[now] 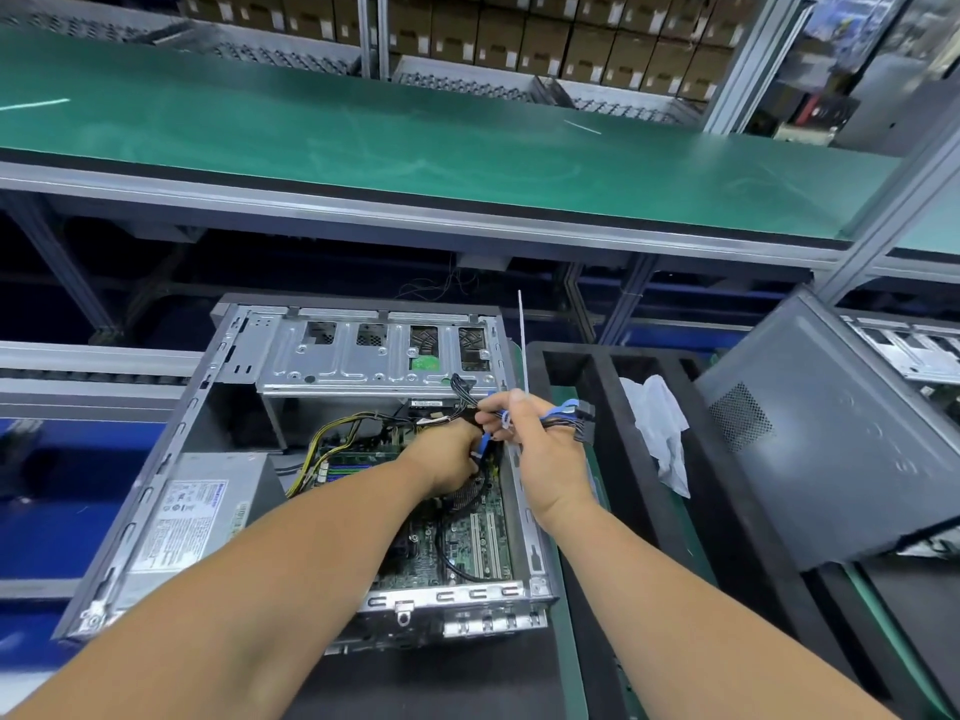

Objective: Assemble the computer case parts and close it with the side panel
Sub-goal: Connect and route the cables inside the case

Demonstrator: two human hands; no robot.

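Observation:
An open computer case (pixel 156 459) lies on its side in front of me, showing the motherboard (pixel 467 543), the power supply (pixel 197 511) and the silver drive cage (pixel 374 356). Above the case's right side my left hand (pixel 447 454) grips a bundle of black and blue cables (pixel 561 415). My right hand (pixel 540 449) holds the same bundle and pinches a white cable tie (pixel 522 345) whose tail sticks straight up. A grey side panel (pixel 841 439) leans at the right.
A black foam tray (pixel 597 366) with a white plastic bag (pixel 660 423) sits right of the case. A green conveyor belt (pixel 415 127) runs across behind. Another open case (pixel 914 350) shows at the far right edge.

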